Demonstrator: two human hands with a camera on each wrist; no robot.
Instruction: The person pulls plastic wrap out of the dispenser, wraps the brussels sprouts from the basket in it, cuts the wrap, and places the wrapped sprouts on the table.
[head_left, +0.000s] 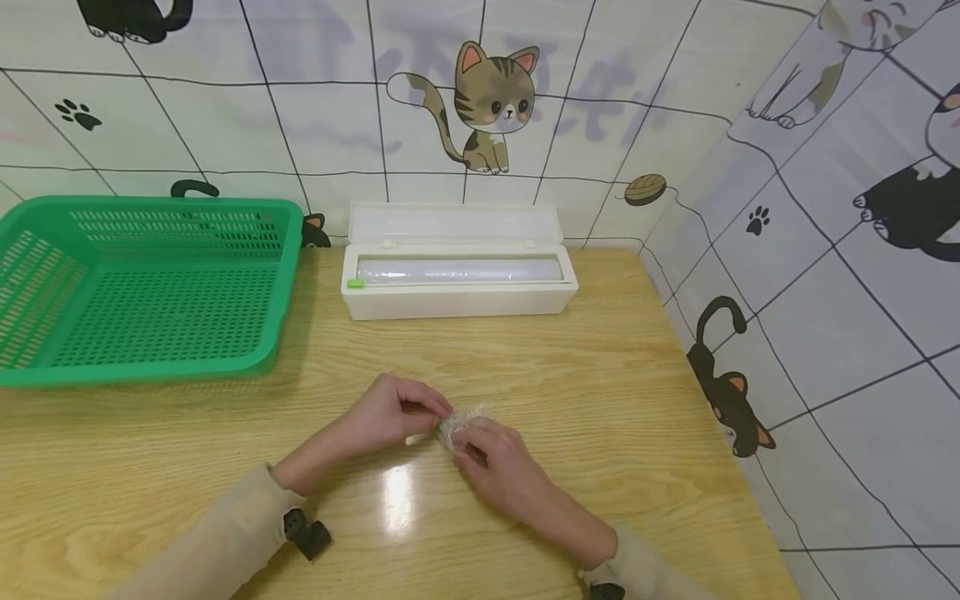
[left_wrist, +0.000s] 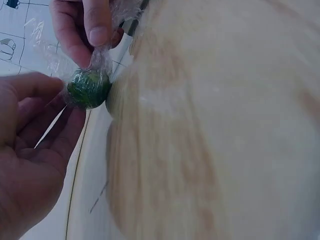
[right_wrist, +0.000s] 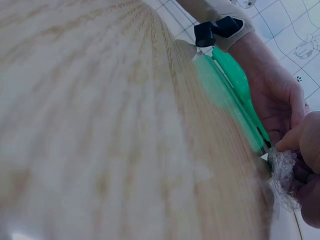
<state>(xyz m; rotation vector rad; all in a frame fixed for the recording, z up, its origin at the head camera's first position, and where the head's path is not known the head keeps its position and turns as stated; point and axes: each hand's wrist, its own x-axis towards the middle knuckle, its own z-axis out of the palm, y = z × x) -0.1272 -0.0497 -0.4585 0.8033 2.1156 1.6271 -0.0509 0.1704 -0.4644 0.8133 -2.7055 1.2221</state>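
A small round green fruit (left_wrist: 89, 89), like a lime, is wrapped in clear cling film (right_wrist: 283, 175) and lies between the two hands, low over the table. My left hand (head_left: 386, 414) pinches it from the left with thumb and fingertips. On the other side, my right hand (head_left: 502, 467) grips the gathered film, which twists up from the fruit in the left wrist view. Loose crinkled film sticks out past the right fingers. In the head view the hands and the film largely hide the fruit.
Behind the hands stands a white cling film box (head_left: 457, 302), lid raised, with a film roll (head_left: 457, 271) inside and a green slider (head_left: 356, 284) at its left. To the left is a green plastic basket (head_left: 279, 329). Cat-print sheeting (head_left: 817, 333) borders the wooden table (head_left: 637, 358) at back and right.
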